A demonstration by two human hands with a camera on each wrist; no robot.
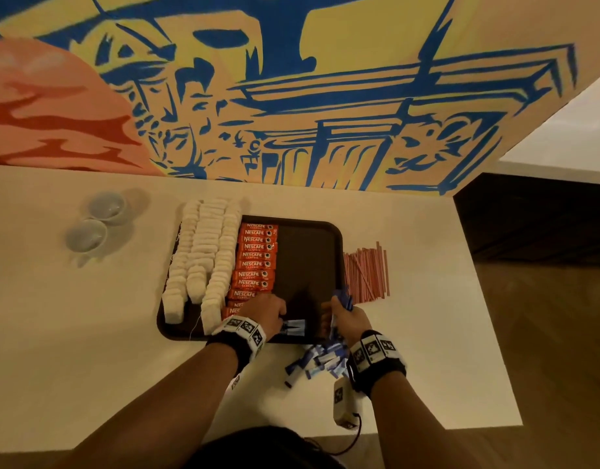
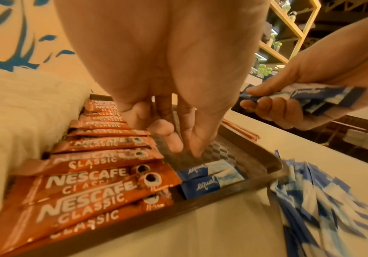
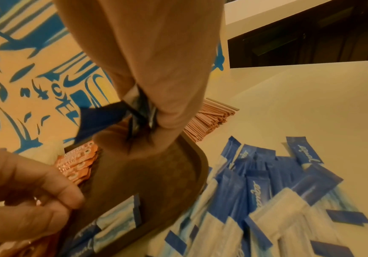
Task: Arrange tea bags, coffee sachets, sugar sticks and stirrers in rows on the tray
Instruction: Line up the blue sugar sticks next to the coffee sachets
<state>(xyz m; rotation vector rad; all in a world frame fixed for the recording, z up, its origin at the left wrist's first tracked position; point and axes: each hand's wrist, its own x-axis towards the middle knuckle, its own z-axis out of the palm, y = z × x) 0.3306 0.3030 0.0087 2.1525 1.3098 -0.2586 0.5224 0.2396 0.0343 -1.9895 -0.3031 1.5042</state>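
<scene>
Dark tray on desk, frame centre. Tea bags in rows along tray's left side, coffee sachets in column beside them. Two sugar sticks on tray's near edge. Left hand just above them, fingers loosely curled, holding nothing. Right hand grips bunch of sugar sticks. Loose sugar pile on desk below tray; stirrers right of tray.

Tea bags: I see white rows, tray's left.
Coffee sachets: orange column beside them.
Sugar sticks: two blue on the tray's near edge.
Stirrers: I see a pink pile right of tray.
</scene>
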